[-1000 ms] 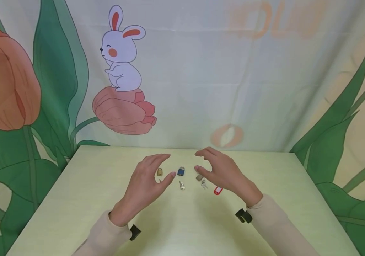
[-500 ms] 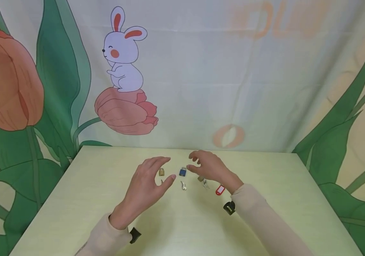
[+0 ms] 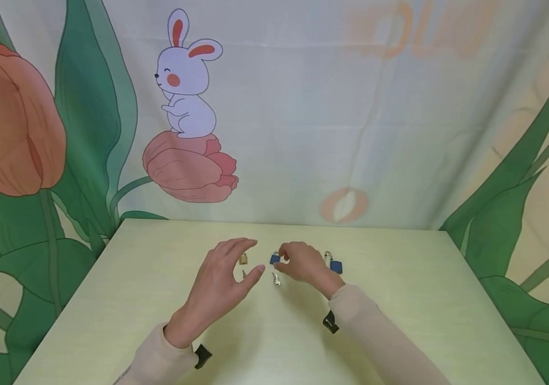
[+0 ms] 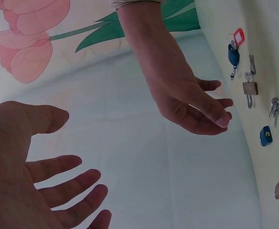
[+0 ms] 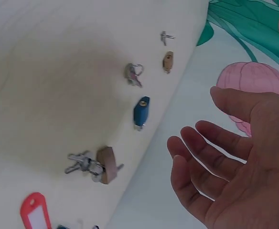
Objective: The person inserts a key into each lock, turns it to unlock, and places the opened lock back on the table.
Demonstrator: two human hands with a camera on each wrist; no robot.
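Note:
My left hand (image 3: 221, 275) hovers over the table, thumb and fingers spread apart around nothing. Its nearest things are a small brass padlock (image 3: 243, 259) and, partly behind the thumb, a key. The right hand (image 3: 305, 262) hovers with relaxed, bent fingers and holds nothing, as its wrist view shows. In the head view its fingertips overlap a blue padlock (image 3: 274, 259). A small bunch of keys (image 3: 276, 279) lies in front of that lock. The right wrist view shows a brown padlock (image 5: 106, 164) with keys (image 5: 84, 162) beside it; this hand hides them in the head view.
Right of the right hand lies a second blue padlock (image 3: 335, 266) with a metal piece beside it. A red key tag (image 4: 239, 36) is close to it. The pale table (image 3: 159, 315) ends at a printed curtain (image 3: 274, 133) behind.
My right hand has moved left toward the blue padlock, uncovering the second blue padlock on the right and covering the red tag and the brown padlock. The left hand has stayed nearly still.

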